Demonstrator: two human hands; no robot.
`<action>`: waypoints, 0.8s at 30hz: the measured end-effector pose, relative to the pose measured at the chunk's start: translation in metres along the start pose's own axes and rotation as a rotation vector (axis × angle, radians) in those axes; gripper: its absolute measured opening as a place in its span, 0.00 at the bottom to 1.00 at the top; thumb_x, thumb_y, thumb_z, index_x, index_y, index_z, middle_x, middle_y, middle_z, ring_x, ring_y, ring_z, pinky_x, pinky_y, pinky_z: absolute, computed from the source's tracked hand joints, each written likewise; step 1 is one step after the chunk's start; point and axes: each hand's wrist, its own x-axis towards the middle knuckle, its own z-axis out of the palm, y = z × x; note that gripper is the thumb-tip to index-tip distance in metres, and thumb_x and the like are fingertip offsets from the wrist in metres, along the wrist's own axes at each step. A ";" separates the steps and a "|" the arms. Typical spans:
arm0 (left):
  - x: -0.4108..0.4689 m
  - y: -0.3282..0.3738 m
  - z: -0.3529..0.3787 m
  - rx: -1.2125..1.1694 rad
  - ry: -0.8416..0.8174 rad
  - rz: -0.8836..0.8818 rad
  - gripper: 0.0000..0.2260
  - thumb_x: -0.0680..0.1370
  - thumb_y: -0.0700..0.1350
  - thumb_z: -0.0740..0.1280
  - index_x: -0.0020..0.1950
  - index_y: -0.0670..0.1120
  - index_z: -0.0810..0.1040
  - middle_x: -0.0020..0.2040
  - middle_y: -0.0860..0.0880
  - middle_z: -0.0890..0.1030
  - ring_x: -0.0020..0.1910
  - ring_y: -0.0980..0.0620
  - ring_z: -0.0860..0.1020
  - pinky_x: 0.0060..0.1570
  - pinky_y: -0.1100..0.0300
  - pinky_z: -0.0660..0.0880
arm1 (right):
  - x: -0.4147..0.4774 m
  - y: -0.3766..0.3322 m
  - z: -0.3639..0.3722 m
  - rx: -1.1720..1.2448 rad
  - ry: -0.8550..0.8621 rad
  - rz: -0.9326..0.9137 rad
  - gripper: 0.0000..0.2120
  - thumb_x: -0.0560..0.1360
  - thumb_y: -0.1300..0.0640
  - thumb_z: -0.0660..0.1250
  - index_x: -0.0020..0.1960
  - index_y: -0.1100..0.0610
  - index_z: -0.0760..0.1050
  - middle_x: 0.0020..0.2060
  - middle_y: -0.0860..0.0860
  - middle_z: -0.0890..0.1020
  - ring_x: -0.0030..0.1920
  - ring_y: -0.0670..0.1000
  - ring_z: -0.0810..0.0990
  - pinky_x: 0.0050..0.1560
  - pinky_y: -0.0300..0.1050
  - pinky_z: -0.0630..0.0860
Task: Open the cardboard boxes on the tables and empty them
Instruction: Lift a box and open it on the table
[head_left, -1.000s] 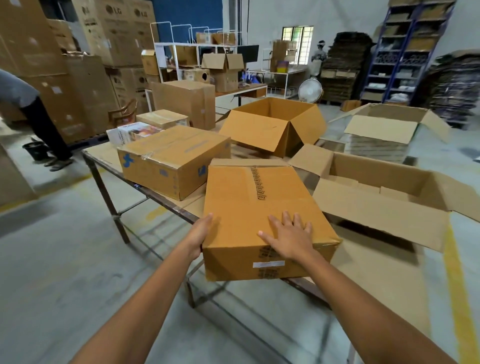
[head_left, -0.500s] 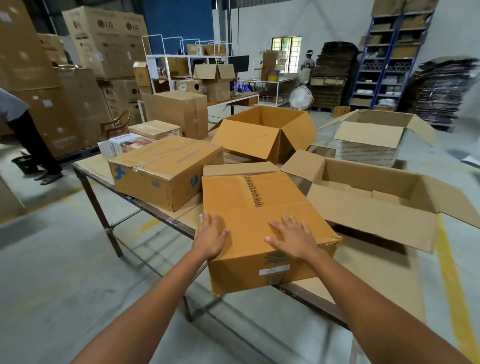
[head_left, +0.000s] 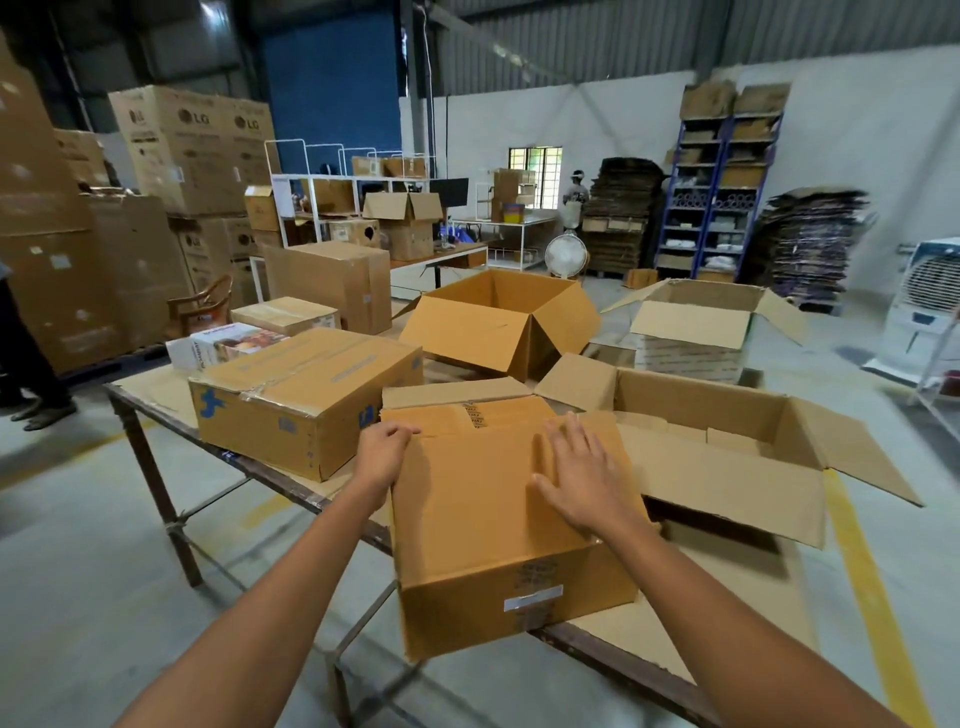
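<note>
Cardboard box (head_left: 498, 525) sits at table (head_left: 727, 639) edge, near end overhanging. Left hand (head_left: 382, 452) curls fingers over the near flap's far edge, prob. to lift it; right hand (head_left: 576, 478) lies flat, unclenched, w/ palm steadying it. Opened boxes (head_left: 717, 441) lie just beyond.

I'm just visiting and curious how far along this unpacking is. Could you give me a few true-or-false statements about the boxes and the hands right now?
1. Both hands rest on the nearest box. True: left hand at its left top edge, right hand flat on top.
2. The taped box with blue marks is open. False: it is closed.
3. The box to the right has its flaps open. True.
4. The nearest box sits wholly on the table. False: its near end overhangs the edge.
</note>
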 end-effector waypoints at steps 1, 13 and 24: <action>-0.004 0.012 0.000 -0.118 -0.032 -0.033 0.11 0.81 0.44 0.64 0.46 0.45 0.85 0.52 0.45 0.82 0.52 0.46 0.79 0.46 0.54 0.74 | 0.004 0.000 -0.008 -0.013 0.088 -0.034 0.34 0.81 0.39 0.58 0.81 0.47 0.50 0.82 0.51 0.49 0.81 0.55 0.47 0.77 0.61 0.46; -0.041 0.027 0.021 0.375 -0.740 0.096 0.12 0.82 0.55 0.64 0.60 0.52 0.81 0.59 0.51 0.82 0.58 0.53 0.79 0.52 0.60 0.73 | 0.005 -0.030 -0.136 -0.059 -0.566 0.093 0.09 0.79 0.48 0.66 0.47 0.53 0.74 0.43 0.50 0.78 0.41 0.50 0.77 0.35 0.41 0.71; -0.086 -0.061 0.101 1.060 -0.629 0.399 0.25 0.83 0.64 0.49 0.78 0.57 0.62 0.81 0.46 0.55 0.80 0.42 0.48 0.74 0.32 0.43 | -0.042 0.051 -0.004 -0.165 -0.351 0.185 0.20 0.79 0.41 0.59 0.62 0.52 0.76 0.61 0.57 0.74 0.62 0.60 0.73 0.58 0.54 0.74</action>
